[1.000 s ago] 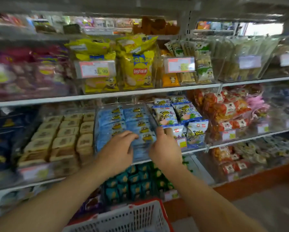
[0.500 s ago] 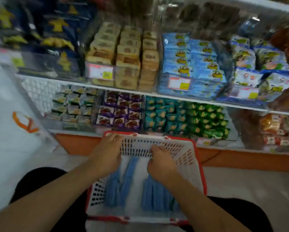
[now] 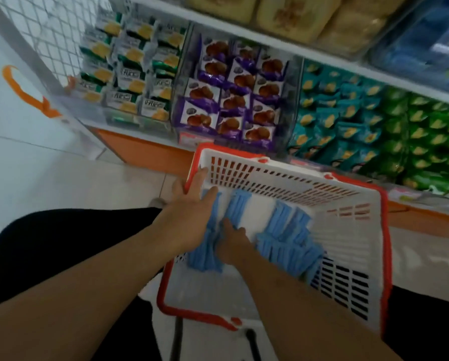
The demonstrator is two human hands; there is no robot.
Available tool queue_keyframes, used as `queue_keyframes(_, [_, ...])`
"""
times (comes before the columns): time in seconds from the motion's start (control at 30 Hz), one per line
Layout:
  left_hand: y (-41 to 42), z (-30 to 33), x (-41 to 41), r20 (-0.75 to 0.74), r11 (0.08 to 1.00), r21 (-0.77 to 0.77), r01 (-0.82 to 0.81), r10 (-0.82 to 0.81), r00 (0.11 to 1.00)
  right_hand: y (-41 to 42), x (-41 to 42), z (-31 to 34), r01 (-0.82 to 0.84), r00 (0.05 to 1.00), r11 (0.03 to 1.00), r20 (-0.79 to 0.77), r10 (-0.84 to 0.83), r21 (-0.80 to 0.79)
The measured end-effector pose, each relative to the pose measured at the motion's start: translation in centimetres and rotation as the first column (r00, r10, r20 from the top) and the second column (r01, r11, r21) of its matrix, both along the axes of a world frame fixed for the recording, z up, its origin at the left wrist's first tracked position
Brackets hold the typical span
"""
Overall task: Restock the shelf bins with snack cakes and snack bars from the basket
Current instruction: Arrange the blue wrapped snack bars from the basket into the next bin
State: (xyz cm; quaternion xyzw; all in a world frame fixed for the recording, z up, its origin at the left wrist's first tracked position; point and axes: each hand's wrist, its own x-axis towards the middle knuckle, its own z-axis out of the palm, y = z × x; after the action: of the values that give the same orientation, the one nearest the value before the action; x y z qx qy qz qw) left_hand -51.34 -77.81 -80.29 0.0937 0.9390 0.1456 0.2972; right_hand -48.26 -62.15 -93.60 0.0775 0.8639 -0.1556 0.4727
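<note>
Our left hand lies flat, fingers straight, against the left side of a stack of blue packets, its fingertips reaching the basket wall. Our right hand presses in from the other side, fingers curled down into the packets, so the stack sits squeezed between both hands. The packets are thin, soft-looking wrappers with crimped ends, standing on edge on the basket floor. A second bunch of packets leans just beside the right wrist, towards the slotted right wall. The basket is white plastic with rows of slots and a red rim, resting between our dark-clad knees on pale floor tiles. Past its far rim the bottom shelf holds clear bins: green-and-white cakes at left, purple packs in the middle, teal packs and green packs to the right. Above, tan boxed cakes are blurred.
</note>
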Motion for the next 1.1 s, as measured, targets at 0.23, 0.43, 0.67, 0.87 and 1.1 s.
queue_keyframes(0.23, [0.5, -0.4, -0.2, 0.078, 0.999, -0.012, -0.049, 0.05, 0.996, -0.3, 0.8, -0.4, 0.188, 0.968, 0.976, -0.146, -0.203, -0.106])
queue_keyframes(0.43, [-0.2, -1.8, -0.5, 0.116, 0.999, -0.042, -0.019, 0.023, 0.993, 2.2, 0.7, 4.6, 0.26, 0.92, 0.954, -0.261, -0.292, -0.151])
queue_keyframes(0.67, [0.7, 3.6, 0.2, -0.08, 0.997, -0.081, -0.009, 0.003, 0.997, 6.9, -0.7, 16.3, 0.382, 0.78, 0.776, -0.275, -0.562, -0.501])
queue_keyframes(0.87, [5.5, 15.2, 0.2, -0.148, 0.888, 0.446, -0.111, 0.195, 0.97, 11.5, -0.6, 28.8, 0.211, 0.62, 0.511, -0.29, -0.729, -0.833])
queue_keyframes(1.1, [11.0, 30.2, 0.5, -0.358, 0.802, 0.579, 0.145, 0.09, 0.93, 16.3, 0.4, 41.1, -0.116, 0.507, 0.346, -0.355, -0.785, -0.931])
